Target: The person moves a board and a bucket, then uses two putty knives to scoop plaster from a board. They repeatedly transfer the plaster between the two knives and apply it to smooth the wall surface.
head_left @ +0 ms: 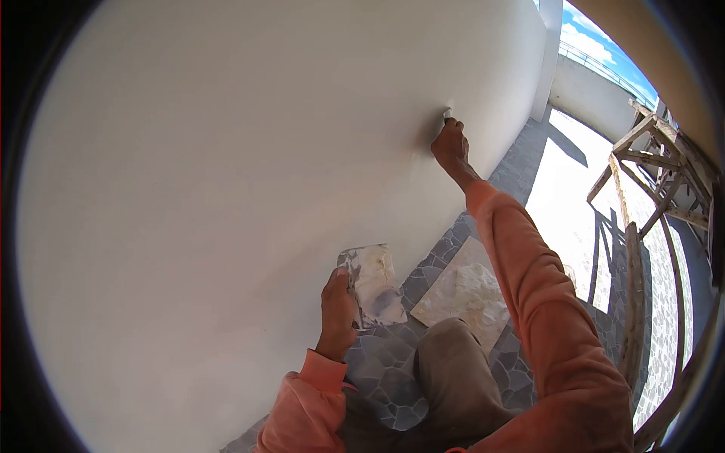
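My right hand [451, 143] is stretched out to the wall, its fingers closed round a small putty knife [447, 113] whose pale blade meets the wall surface. Most of the knife's handle is hidden in the fist. Lower down, my left hand [337, 306] grips the left edge of a flat rectangular plate [389, 311] smeared with whitish putty [375, 272]. The plate is held close to the smooth off-white wall [226, 151], above the floor.
A square board [434, 302] with pale putty lies on the stone-patterned floor [381, 370] beside my knee [453, 343]. Rough wooden trestles [657, 155] stand at the right. Behind them a low wall [589, 94] with a railing borders the sunlit area.
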`<action>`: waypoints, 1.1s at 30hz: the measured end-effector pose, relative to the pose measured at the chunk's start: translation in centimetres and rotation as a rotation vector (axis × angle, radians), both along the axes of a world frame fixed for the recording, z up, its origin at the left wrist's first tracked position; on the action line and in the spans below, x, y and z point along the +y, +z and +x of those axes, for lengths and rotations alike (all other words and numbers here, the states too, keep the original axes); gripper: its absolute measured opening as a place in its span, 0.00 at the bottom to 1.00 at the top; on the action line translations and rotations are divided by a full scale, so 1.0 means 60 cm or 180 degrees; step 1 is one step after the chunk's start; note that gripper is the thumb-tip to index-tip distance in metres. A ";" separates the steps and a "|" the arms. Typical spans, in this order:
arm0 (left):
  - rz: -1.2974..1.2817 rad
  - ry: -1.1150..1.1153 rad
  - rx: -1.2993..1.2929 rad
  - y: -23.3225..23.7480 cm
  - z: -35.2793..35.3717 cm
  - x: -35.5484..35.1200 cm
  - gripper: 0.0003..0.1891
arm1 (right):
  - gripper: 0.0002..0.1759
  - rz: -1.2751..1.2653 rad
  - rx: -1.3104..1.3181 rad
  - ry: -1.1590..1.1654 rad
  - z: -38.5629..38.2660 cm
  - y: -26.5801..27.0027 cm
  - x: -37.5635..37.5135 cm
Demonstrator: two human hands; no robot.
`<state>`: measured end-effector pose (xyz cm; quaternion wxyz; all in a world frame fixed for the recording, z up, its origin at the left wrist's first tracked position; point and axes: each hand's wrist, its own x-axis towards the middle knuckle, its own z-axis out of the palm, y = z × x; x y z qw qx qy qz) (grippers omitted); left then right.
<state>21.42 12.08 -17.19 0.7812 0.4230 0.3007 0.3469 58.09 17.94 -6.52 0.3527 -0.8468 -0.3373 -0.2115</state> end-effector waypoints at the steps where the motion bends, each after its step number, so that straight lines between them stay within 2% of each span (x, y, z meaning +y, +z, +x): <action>1: -0.0049 0.0052 -0.0001 0.002 0.001 0.001 0.17 | 0.23 -0.0027 -0.0053 -0.0016 0.007 -0.005 0.004; 4: -0.0098 0.0182 -0.0237 0.007 -0.004 -0.008 0.17 | 0.22 -0.0133 -0.0219 -0.0044 0.022 -0.016 0.004; 8: 0.0147 0.0257 -0.0010 -0.017 -0.024 -0.003 0.19 | 0.24 -0.0276 -0.0432 -0.0122 0.033 -0.023 0.003; 12: 0.0105 0.0321 -0.0298 -0.013 -0.041 -0.006 0.19 | 0.26 -0.0284 -0.0381 -0.0211 0.015 -0.015 0.014; 15: 0.0125 0.0307 -0.0197 -0.017 -0.049 -0.003 0.18 | 0.25 -0.0193 -0.0156 -0.0301 0.005 -0.006 0.012; 17: 0.0189 0.0243 -0.0179 -0.036 -0.049 -0.002 0.17 | 0.22 0.0294 0.0869 -0.0573 0.090 -0.023 0.002; 21: 0.0071 0.0233 -0.0319 -0.005 -0.056 0.002 0.15 | 0.20 0.0325 0.0312 -0.0458 0.208 -0.075 -0.089; 23: -0.0076 0.0237 -0.0407 0.022 -0.052 -0.001 0.15 | 0.17 0.0286 -0.0074 -0.0036 0.197 -0.068 -0.108; 24: -0.0140 0.0218 -0.0444 0.034 -0.048 -0.001 0.15 | 0.17 0.0073 0.0003 0.0027 0.163 -0.048 -0.110; 25: -0.0082 0.0169 -0.0409 0.041 -0.043 0.000 0.16 | 0.17 0.0130 -0.0291 0.0185 0.131 -0.041 -0.106; 28: -0.0241 0.0127 -0.0354 0.046 -0.015 -0.005 0.17 | 0.21 0.0316 -0.0226 0.0430 0.059 -0.021 -0.074; 30: -0.0226 0.0047 -0.0340 0.038 -0.004 -0.005 0.17 | 0.27 0.0331 -0.0432 0.0415 0.036 -0.024 -0.052; 33: -0.0177 -0.0054 -0.0274 0.033 0.007 -0.011 0.18 | 0.28 0.0420 -0.0349 0.0380 0.019 -0.022 -0.041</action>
